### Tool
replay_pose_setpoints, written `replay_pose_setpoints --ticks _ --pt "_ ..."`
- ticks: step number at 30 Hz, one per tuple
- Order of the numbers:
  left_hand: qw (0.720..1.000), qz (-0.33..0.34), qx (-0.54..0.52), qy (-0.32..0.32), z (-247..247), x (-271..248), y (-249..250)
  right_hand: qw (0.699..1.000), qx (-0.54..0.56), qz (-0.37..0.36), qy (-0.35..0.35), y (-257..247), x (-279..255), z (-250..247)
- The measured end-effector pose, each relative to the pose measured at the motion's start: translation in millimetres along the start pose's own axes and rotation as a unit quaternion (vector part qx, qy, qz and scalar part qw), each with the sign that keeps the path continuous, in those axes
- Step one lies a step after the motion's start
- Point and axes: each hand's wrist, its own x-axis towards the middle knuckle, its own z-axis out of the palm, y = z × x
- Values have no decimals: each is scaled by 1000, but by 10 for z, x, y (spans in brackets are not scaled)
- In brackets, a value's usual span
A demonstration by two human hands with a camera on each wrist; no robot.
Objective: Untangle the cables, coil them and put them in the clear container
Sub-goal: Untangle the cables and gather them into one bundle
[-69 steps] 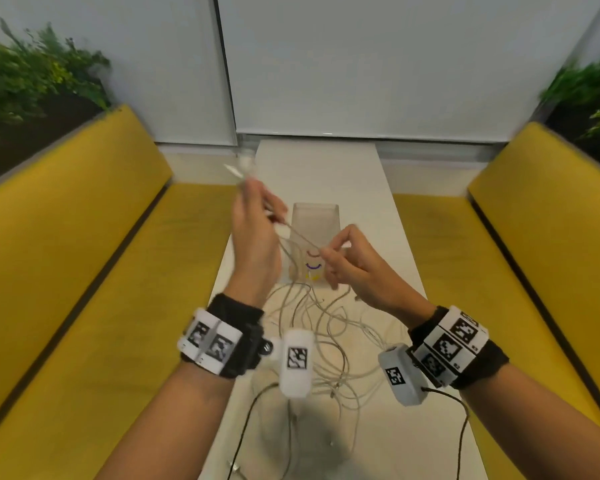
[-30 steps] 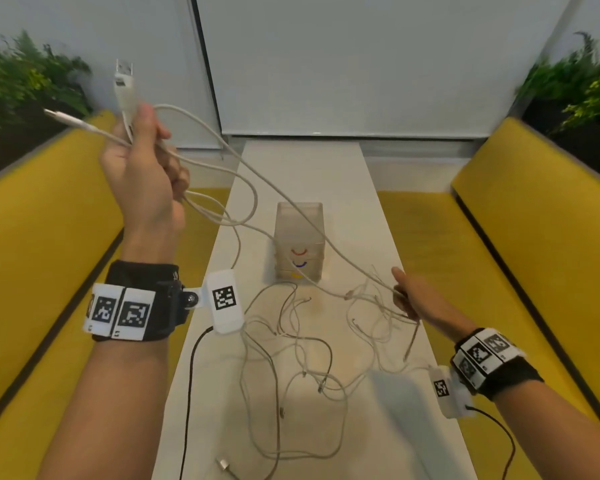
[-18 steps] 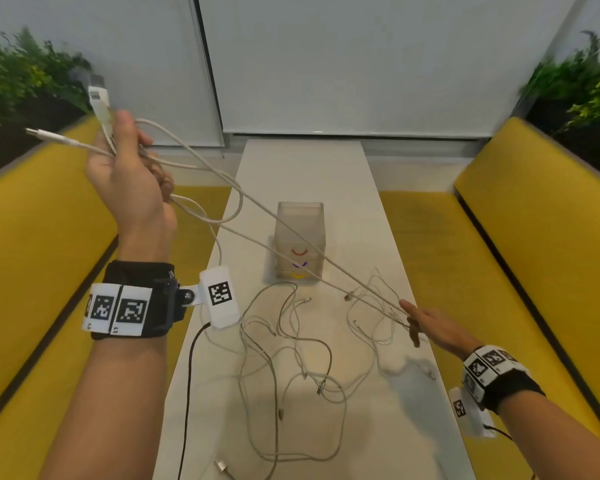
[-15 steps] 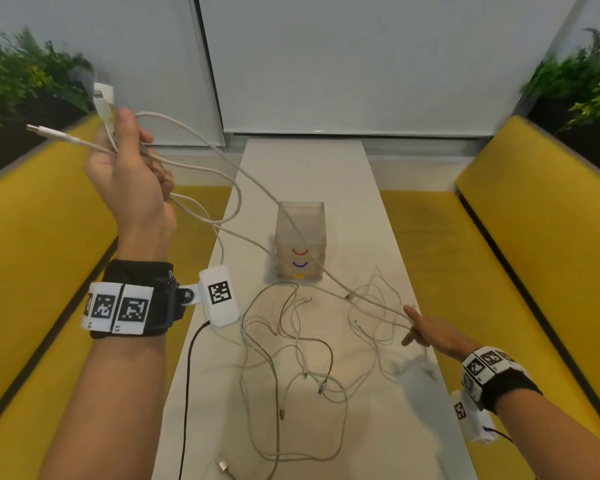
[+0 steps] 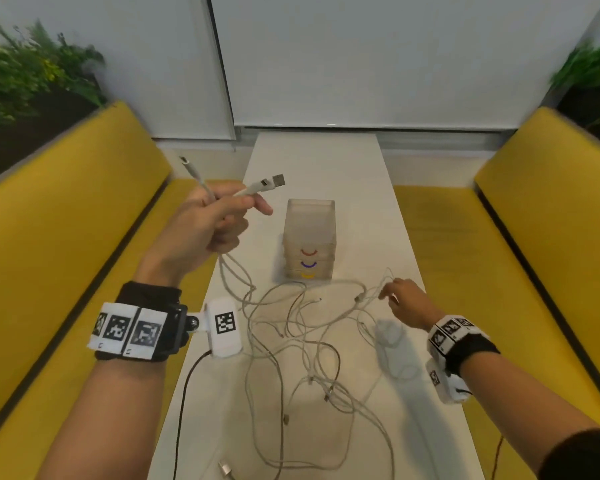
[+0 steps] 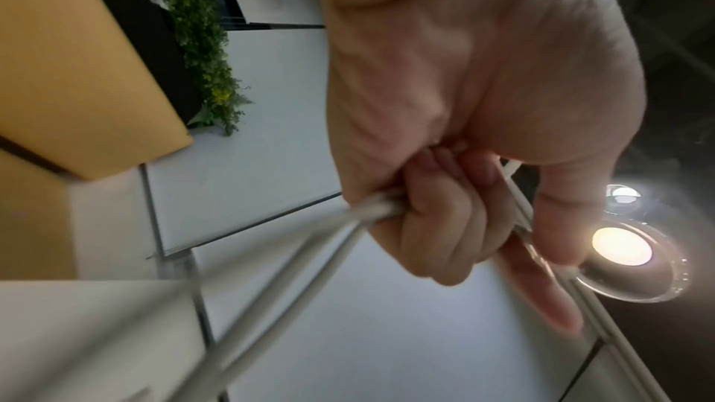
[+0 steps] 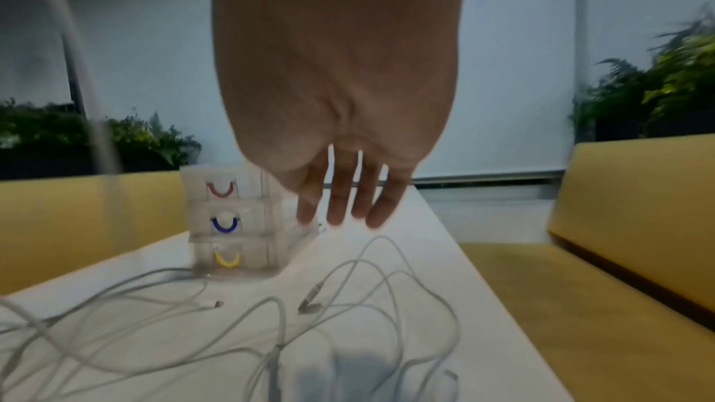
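While your left hand (image 5: 212,223) is raised above the left edge of the table (image 5: 326,161), its grip is curled tight round a white cable (image 5: 229,271), with the cable's USB plug (image 5: 269,183) and a smaller plug (image 5: 185,160) sticking out past your fingers (image 6: 445,225). From the bottom of that fist two strands drop to the loose tangle of cables (image 5: 309,341) spread over the near half of the table. Your right hand (image 5: 404,301) hangs low over the tangle's right side, fingers straight and slightly spread, gripping nothing; whether the fingertips (image 7: 340,213) touch a strand, you cannot tell. Beyond the tangle stands the clear container (image 5: 309,242), upright, a stack of three drawers with red, blue and yellow handles, a cable lying against its base.
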Motion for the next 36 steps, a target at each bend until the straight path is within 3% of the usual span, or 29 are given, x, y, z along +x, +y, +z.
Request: replay_pose_setpoints --ticks 2,6,10,14,17,19,21,24,26,28,30,33,36 --pt "998 -39 -45 13 35 23 -77 1000 7 -19 21 -11 254 97" --pt "975 -112 -186 -38 47 25 -238 994 -97 7 -53 75 598 345" --pt "941 -134 -302 -72 6 -10 -319 967 -242 55 -58 50 661 536" --pt "930 -143 -332 -66 -4 -12 -394 961 -269 50 -31 17 675 547" --pt "954 -143 -262 -29 68 42 -474 988 -138 49 46 52 723 491" --pt "964 -144 -223 0 153 89 -565 984 111 63 122 -62 666 283" --pt "972 -149 -181 28 268 148 -676 929 344 83 111 -273 523 4" --pt "973 -175 -134 66 471 237 -836 848 527 43 32 -677 220 -378" --pt "971 -197 -113 82 628 276 -904 826 564 -17 5 -930 15 -562" --pt "967 -221 -91 82 797 284 -962 825 561 -67 -11 -1158 -166 -674" --pt "969 -236 -53 59 944 267 -1028 847 523 -95 -8 -1336 -302 -705" --pt "980 -195 17 31 1152 202 -1114 888 443 -114 50 -1451 -399 -689" --pt "987 -145 22 71 1282 143 -1206 896 424 -108 76 -1475 -431 -671"
